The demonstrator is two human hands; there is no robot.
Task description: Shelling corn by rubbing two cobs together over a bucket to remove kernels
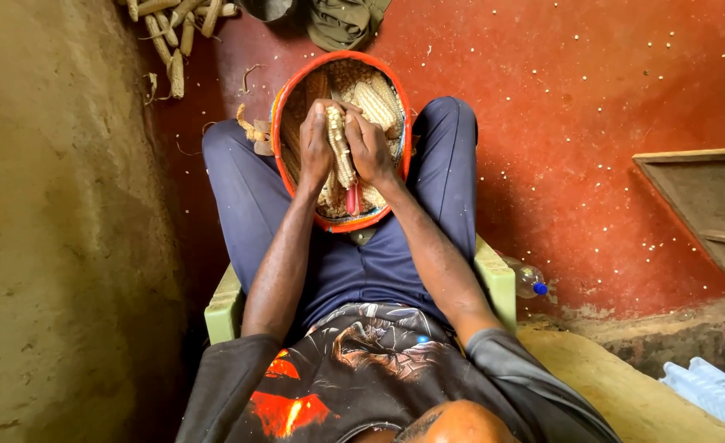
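Gripping a maize cob (340, 148) between them, the left hand (315, 148) and right hand (370, 149) close around its sides — the cob's long axis runs straight away from the person, over the orange-rimmed basket (284, 90) of cobs on the lap.

We see a dry, knobbly maize cob (340, 146) over a woven fibre basket (290, 98) with a glossy orange plastic rim, a smooth green plastic chair (224, 308), matt blue cloth trousers (251, 197), and a rough red-painted floor (592, 123).
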